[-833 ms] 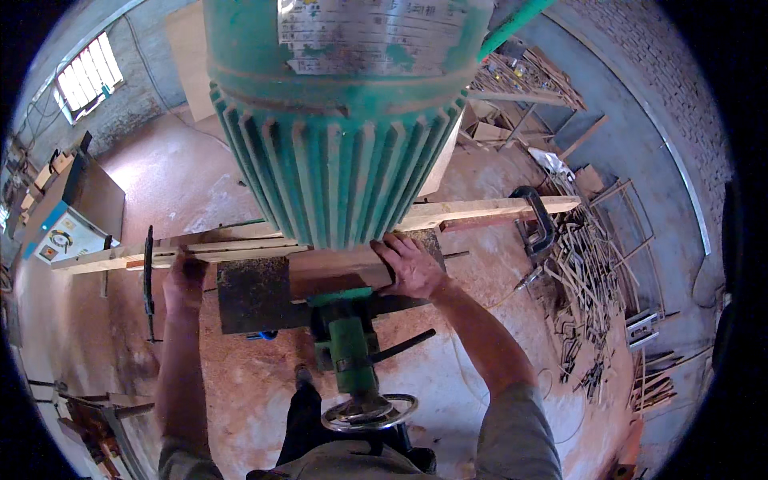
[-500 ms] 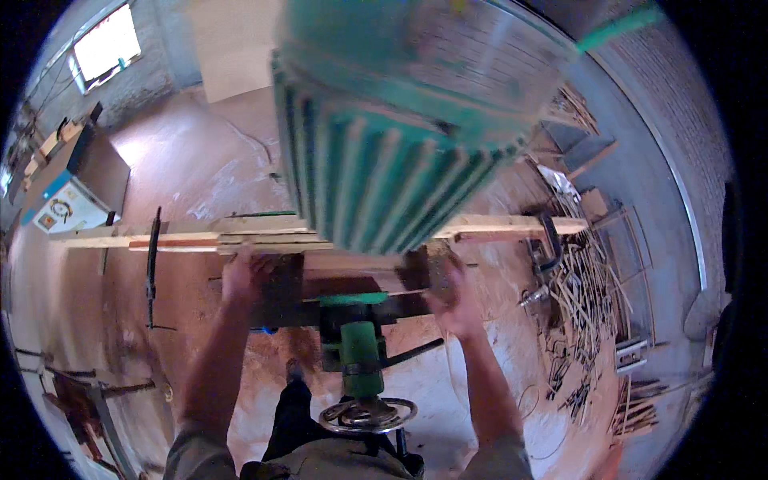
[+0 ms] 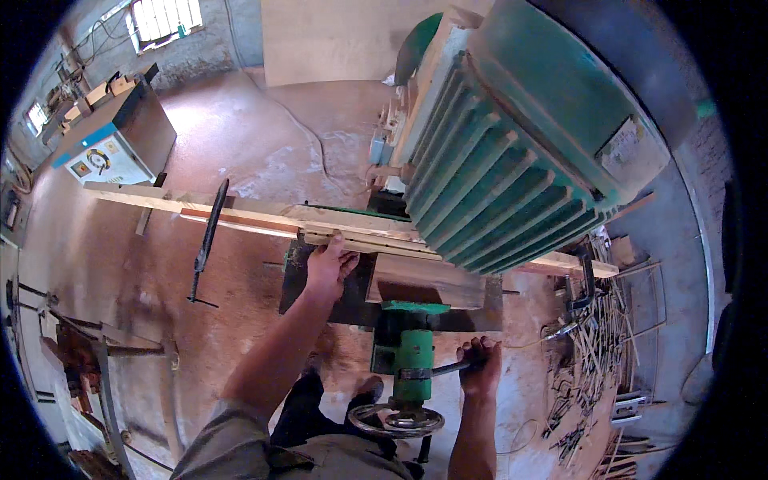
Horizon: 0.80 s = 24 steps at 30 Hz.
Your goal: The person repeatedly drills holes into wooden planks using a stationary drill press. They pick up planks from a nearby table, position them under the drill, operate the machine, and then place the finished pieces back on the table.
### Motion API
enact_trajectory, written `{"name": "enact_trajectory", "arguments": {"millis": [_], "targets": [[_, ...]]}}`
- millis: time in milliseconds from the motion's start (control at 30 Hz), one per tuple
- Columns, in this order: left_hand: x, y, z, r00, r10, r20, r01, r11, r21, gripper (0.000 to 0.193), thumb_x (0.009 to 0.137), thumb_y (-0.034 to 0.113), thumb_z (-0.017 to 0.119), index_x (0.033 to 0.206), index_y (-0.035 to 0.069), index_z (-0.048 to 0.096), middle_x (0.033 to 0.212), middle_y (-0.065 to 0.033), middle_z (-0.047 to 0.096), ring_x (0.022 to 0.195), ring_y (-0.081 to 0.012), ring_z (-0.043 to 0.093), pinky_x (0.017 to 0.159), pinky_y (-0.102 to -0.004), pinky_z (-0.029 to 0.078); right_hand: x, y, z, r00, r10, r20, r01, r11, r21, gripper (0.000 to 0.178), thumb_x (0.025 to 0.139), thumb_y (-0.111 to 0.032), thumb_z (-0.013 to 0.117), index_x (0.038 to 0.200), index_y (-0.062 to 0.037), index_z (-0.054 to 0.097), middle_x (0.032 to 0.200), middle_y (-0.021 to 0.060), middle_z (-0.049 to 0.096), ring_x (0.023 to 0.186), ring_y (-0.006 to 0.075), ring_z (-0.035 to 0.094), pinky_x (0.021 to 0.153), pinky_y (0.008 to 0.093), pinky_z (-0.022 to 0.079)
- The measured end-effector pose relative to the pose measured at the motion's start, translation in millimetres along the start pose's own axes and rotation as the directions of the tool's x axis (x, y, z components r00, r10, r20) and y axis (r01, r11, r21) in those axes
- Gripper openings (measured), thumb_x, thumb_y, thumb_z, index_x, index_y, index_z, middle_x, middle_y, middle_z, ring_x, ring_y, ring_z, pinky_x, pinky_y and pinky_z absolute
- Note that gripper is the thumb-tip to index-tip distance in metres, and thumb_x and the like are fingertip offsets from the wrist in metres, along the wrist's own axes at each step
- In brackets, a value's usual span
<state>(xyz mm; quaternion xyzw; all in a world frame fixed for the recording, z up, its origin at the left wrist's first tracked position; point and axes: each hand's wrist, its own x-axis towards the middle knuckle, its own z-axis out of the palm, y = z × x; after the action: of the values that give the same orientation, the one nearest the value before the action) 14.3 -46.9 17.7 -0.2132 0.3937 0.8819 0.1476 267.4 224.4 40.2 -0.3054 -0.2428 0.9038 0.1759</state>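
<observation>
A green drilling machine with a ribbed motor housing looms over the bench. My left hand has its fingers curled on the near edge of the short wooden strips, pressed against a long wooden rail. My right hand is closed round the black lever at the side of the green clamp cylinder. In front of the cylinder a wooden block lies on the dark machine table. A metal handwheel sits nearest my body.
A clamp grips the rail at left and another clamp at right. Many thin wooden sticks lie heaped on the right floor. A cabinet-shaped machine stands far left, and a large board leans on the back wall.
My right hand has come off the table area down onto the lever and closed round it. My left hand stays at the strips. The view has swung, shifting the motor right.
</observation>
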Motion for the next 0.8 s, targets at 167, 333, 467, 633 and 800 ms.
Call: {"name": "enact_trajectory", "arguments": {"millis": [167, 333, 467, 633, 800], "targets": [[2, 7, -9, 0.998, 0.052, 0.020, -0.052, 0.999, -0.004, 0.042, 0.087, 0.032, 0.067, 0.114, 0.004, 0.050, 0.098, -0.0073, 0.060, 0.085, -0.0190, 0.061, 0.068, -0.0308, 0.055, 5, -2, -9, 0.999, 0.004, -0.037, -0.001, 0.997, 0.080, 0.041, 0.097, -0.045, 0.043, 0.089, -0.0079, 0.059, 0.075, 0.0042, 0.060, 0.068, 0.0215, 0.056, 0.068, 0.0372, 0.046], [5, 7, -13, 0.999, 0.040, -0.015, -0.041, 0.999, -0.012, 0.042, 0.086, 0.028, 0.068, 0.115, 0.004, 0.050, 0.100, -0.0078, 0.060, 0.088, -0.0209, 0.062, 0.069, -0.0311, 0.055, 1, -3, -8, 0.991, 0.001, -0.132, 0.013, 0.994, 0.108, 0.039, 0.097, -0.043, 0.043, 0.082, -0.0092, 0.056, 0.065, 0.0001, 0.053, 0.060, 0.0187, 0.051, 0.061, 0.0369, 0.045], [9, 5, -23, 0.998, 0.052, 0.027, -0.053, 0.999, 0.014, 0.043, 0.084, 0.026, 0.069, 0.116, 0.004, 0.050, 0.101, -0.0092, 0.060, 0.089, -0.0230, 0.062, 0.071, -0.0344, 0.055, -31, -18, 58, 0.984, -0.158, -0.078, 0.159, 0.987, 0.018, 0.032, 0.094, -0.040, 0.050, 0.080, -0.0116, 0.055, 0.057, -0.0021, 0.041, 0.052, 0.0142, 0.042, 0.055, 0.0340, 0.040], [13, 1, -20, 0.999, 0.012, -0.044, -0.007, 0.993, 0.122, 0.039, 0.086, 0.027, 0.065, 0.114, 0.004, 0.051, 0.095, -0.0073, 0.062, 0.084, -0.0210, 0.063, 0.072, -0.0330, 0.053, -78, 95, 186, 0.706, 0.307, 0.639, 0.696, -0.134, -0.705, 0.021, 0.092, -0.028, 0.051, 0.095, -0.0084, 0.055, 0.076, 0.0119, 0.056, 0.072, 0.0268, 0.058, 0.064, 0.0390, 0.048], [9, 8, -14, 1.000, -0.002, -0.013, 0.004, 0.988, 0.153, 0.038, 0.088, 0.028, 0.062, 0.114, 0.003, 0.050, 0.095, -0.0065, 0.062, 0.081, -0.0201, 0.062, 0.070, -0.0310, 0.052, -83, 116, 201, 0.717, 0.439, 0.541, 0.663, -0.192, -0.723, 0.031, 0.092, -0.032, 0.052, 0.107, -0.0049, 0.055, 0.100, 0.0178, 0.062, 0.092, 0.0339, 0.062, 0.078, 0.0436, 0.050]]}}
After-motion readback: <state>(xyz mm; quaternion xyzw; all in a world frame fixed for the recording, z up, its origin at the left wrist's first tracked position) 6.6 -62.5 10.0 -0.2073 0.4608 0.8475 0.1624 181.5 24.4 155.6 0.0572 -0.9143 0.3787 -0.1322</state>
